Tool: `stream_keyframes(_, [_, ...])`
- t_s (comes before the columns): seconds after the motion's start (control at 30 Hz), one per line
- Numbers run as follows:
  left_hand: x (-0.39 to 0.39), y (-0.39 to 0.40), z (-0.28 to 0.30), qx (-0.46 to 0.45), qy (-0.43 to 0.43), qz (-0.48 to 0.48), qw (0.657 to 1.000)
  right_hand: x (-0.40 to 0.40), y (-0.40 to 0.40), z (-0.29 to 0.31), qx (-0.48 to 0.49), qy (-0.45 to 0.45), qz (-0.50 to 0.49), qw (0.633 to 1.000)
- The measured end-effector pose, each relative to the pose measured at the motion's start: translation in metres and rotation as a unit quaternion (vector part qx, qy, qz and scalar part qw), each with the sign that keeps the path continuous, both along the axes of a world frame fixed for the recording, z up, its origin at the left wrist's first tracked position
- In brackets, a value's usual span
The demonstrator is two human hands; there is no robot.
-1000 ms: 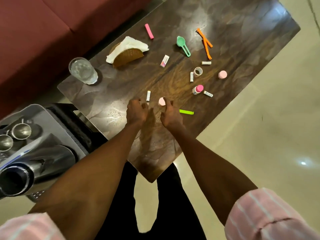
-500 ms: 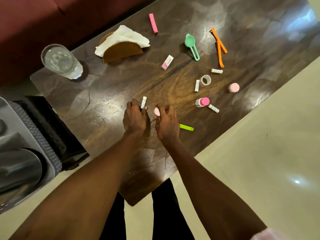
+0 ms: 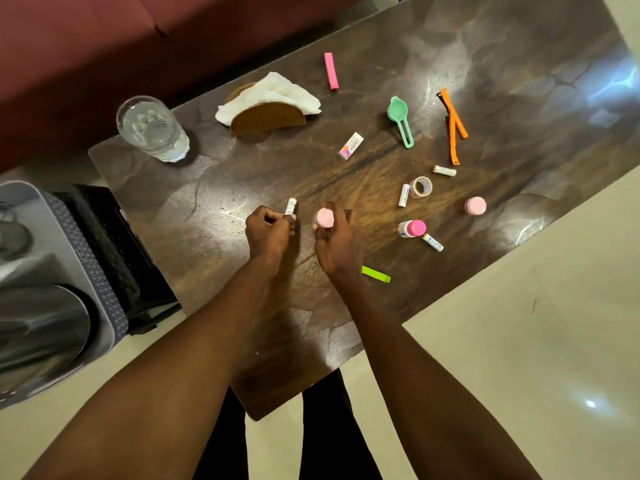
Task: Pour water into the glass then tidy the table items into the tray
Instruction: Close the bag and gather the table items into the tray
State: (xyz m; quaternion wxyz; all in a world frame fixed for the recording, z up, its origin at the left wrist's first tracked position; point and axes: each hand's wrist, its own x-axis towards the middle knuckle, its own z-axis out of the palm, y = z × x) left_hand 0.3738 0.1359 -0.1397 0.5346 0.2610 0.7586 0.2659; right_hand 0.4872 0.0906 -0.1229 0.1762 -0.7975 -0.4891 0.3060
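Gathering small items: our left hand (image 3: 268, 230) pinches a white tube (image 3: 290, 206), our right hand (image 3: 334, 242) grips a pink-capped bottle (image 3: 325, 218). Glass (image 3: 152, 128), already filled, stands beyond the left grip; tray (image 3: 55, 271) waits further left, likely their destination.

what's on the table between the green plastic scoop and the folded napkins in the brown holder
In the head view, one thing lies there: a small white rectangular packet with pink print, flat on the dark wooden table, between the green scoop and the napkin holder.
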Motion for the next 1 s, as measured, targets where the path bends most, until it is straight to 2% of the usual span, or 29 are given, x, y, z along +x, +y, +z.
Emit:
stream_keyframes(0.17, [-0.026,0.017,0.024,0.003,-0.088,0.056,0.995,-0.024,0.031,0.015,0.026,0.017,0.039,0.999])
stream_keyframes(0.4, [-0.112,0.046,0.074,0.052,-0.146,0.003,0.988,-0.096,0.081,0.049,0.054,0.053,0.16,0.984])
stream_keyframes(0.57, [-0.201,0.056,0.112,0.103,-0.02,-0.009,0.994,-0.176,0.106,0.084,0.071,0.11,0.235,0.963])
stream_keyframes(0.73, [-0.298,0.056,0.148,0.166,0.103,0.005,0.981,-0.258,0.115,0.106,0.103,0.136,0.293,0.941])
stream_keyframes(0.87, [-0.374,0.051,0.157,0.157,0.195,0.025,0.968,-0.313,0.113,0.101,0.07,0.11,0.339,0.932])
stream_keyframes(1.0, [-0.427,0.043,0.142,0.133,0.252,-0.012,0.959,-0.352,0.105,0.079,0.031,0.092,0.367,0.925])
